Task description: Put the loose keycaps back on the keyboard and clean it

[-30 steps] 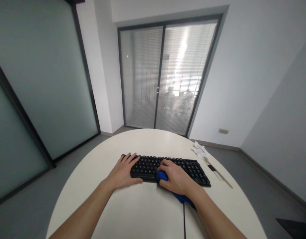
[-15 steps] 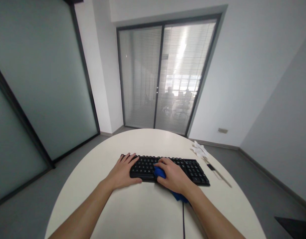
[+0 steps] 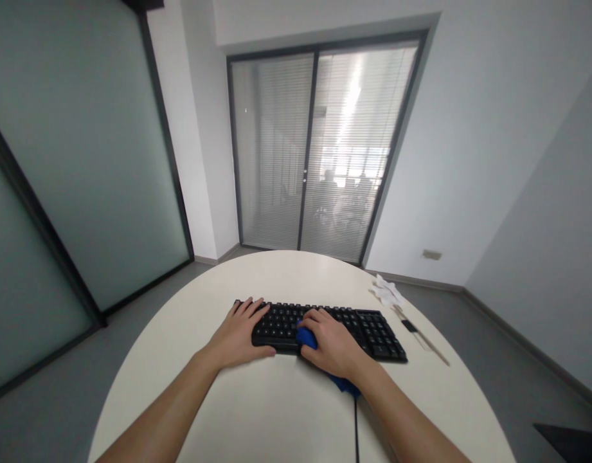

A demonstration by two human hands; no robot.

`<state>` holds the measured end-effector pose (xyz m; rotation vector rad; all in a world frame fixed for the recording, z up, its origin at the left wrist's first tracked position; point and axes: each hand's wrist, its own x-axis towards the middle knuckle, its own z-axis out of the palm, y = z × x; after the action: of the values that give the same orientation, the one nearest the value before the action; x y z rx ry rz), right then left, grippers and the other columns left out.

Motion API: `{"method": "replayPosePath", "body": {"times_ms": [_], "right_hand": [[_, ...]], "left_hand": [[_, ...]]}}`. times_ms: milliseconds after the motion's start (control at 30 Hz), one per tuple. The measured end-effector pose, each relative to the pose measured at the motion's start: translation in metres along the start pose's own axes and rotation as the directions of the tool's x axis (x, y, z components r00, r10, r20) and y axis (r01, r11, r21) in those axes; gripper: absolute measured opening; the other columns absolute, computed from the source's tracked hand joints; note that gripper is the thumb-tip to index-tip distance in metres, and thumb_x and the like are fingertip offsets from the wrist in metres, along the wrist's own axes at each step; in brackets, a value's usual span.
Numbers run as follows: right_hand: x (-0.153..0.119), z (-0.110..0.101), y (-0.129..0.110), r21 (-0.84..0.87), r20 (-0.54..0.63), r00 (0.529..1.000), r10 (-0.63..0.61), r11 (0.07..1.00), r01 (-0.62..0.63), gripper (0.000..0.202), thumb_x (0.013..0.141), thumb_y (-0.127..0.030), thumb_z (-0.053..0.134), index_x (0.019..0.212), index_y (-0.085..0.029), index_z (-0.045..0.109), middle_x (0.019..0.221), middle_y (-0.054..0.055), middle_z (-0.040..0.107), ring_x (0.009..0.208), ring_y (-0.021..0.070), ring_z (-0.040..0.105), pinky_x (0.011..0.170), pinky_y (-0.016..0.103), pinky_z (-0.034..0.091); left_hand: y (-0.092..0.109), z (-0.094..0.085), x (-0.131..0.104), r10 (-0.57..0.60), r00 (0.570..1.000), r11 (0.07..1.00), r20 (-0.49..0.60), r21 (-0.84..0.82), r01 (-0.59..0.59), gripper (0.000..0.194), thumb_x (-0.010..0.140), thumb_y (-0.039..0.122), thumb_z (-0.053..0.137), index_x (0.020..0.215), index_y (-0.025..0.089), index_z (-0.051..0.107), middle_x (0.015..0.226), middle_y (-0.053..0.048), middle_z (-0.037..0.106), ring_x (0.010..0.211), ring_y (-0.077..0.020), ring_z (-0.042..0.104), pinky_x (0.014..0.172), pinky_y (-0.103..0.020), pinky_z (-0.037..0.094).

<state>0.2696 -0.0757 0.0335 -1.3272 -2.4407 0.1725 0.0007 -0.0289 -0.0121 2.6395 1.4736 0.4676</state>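
A black keyboard [image 3: 381, 337] lies across the round table in front of me. My left hand [image 3: 238, 337] rests over its left end, fingers spread on the keys and thumb along the front edge. Bunched under the curled fingers of my right hand [image 3: 331, 342] is a blue cloth [image 3: 306, 337], pressed against the middle of the keyboard. Part of the cloth hangs out below the right wrist onto the tabletop. The keys beneath both hands are hidden.
White crumpled paper [image 3: 387, 291] and a thin brush-like stick with a dark band [image 3: 425, 335] lie near the right edge of the round white table [image 3: 271, 411]. A dark cable [image 3: 356, 427] runs towards me. Glass doors with blinds [image 3: 324, 148] stand beyond.
My right hand has shifted slightly to the left with the blue cloth. My left hand stays in place on the keyboard.
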Motion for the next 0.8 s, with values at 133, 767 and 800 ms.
{"method": "replayPosePath", "body": {"times_ms": [133,767,800], "right_hand": [[-0.002,-0.003,-0.001,0.006,0.015,1.000,0.008,1.000,-0.008,0.029,0.078,-0.025,0.062,0.105,-0.018,0.068,0.109,0.007,0.062,0.105,0.0239,0.054,0.097,0.035,0.044],[0.001,0.007,-0.012,-0.023,-0.055,0.998,0.039,0.999,-0.040,0.033,0.079,-0.024,0.062,0.111,-0.019,0.068,0.113,0.008,0.061,0.107,0.0255,0.052,0.099,0.037,0.043],[0.000,0.008,-0.012,-0.008,-0.068,0.998,0.019,1.000,-0.019,0.037,0.079,-0.023,0.062,0.116,-0.019,0.067,0.116,0.008,0.061,0.108,0.0253,0.052,0.101,0.037,0.042]], "left_hand": [[0.002,-0.001,0.000,-0.001,1.000,1.000,0.007,0.006,0.001,0.102,0.069,0.074,0.068,0.154,0.027,0.036,0.163,-0.008,0.030,0.150,-0.0382,0.023,0.122,-0.057,0.015],[0.003,-0.001,0.000,-0.004,1.000,1.000,0.006,0.004,0.004,0.102,0.069,0.075,0.068,0.154,0.028,0.036,0.163,-0.008,0.029,0.150,-0.0375,0.022,0.123,-0.056,0.013],[0.002,-0.001,0.000,-0.004,1.000,1.000,0.005,0.005,0.004,0.102,0.069,0.074,0.068,0.154,0.028,0.036,0.163,-0.008,0.029,0.150,-0.0376,0.023,0.123,-0.056,0.014]]}}
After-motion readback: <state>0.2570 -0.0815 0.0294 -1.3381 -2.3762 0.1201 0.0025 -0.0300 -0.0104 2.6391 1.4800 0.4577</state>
